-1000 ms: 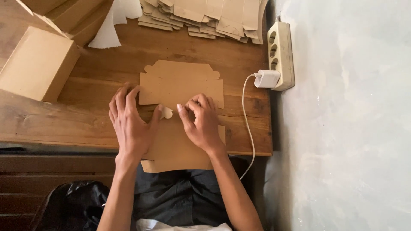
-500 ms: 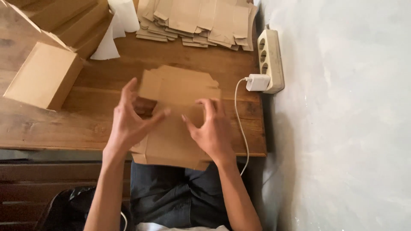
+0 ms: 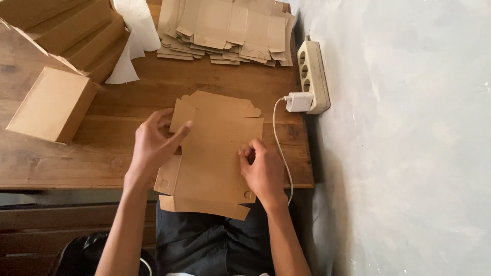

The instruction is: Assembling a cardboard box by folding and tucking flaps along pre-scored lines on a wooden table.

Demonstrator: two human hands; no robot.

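Head view, looking down: a flat, die-cut cardboard box blank (image 3: 212,153) lies on the wooden table (image 3: 102,148) directly in front of you, its near edge overhanging the table's front edge above your lap; your left hand (image 3: 156,143) rests on the blank's left side, its fingers (image 3: 176,135) closed on the raised left flap, thumb and forefinger clamped on the flap's edge so that it tilts up from the sheet; your right hand (image 3: 263,171) presses on the blank's right side near the right flap, its fingers (image 3: 250,152) curled together with the tips bearing down on the cardboard, gripping nothing that can be made out; the small locking tabs on the near corners of the blank lie flat; to the left, well apart from the blank, a finished brown carton (image 3: 51,105) stands on the table, and behind it a stack of folded cartons (image 3: 71,30) fills the far left corner; white paper sheets (image 3: 135,33) lean beside that stack; along the far edge lies a spread pile of unfolded blanks (image 3: 227,28); at the right edge of the table, against the pale wall (image 3: 404,128), sits a cream power strip (image 3: 313,74) with a white charger (image 3: 299,101) plugged in, its white cable (image 3: 279,148) running down past your right hand, just beside the blank.
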